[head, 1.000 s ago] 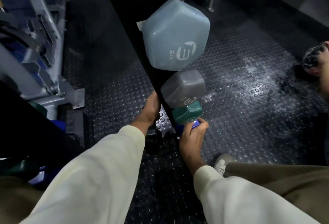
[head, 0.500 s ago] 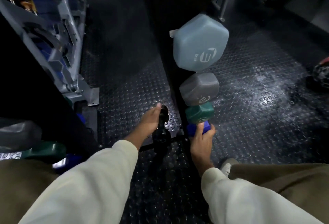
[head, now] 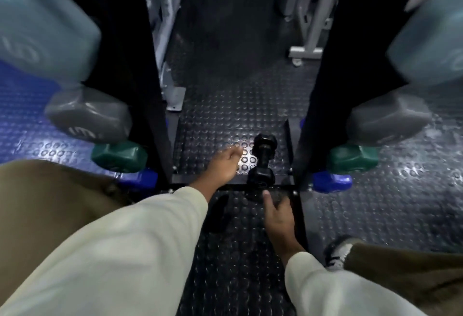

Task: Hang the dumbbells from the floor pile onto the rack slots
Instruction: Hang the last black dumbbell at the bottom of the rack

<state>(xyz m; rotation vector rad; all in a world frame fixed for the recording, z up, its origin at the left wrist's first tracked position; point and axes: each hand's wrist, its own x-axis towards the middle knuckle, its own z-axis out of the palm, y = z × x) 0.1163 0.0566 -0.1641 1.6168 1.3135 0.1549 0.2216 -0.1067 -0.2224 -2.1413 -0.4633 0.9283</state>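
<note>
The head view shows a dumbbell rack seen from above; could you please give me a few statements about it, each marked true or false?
1. A black dumbbell lies on the floor between the rack uprights. True.
2. The left hand grips the black dumbbell. False: it is open beside it, apart.
3. The green dumbbell head on the left sits below the grey dumbbell head. True.
4. The right hand holds a blue dumbbell. False: it is empty, one finger pointing toward the black dumbbell.
</note>
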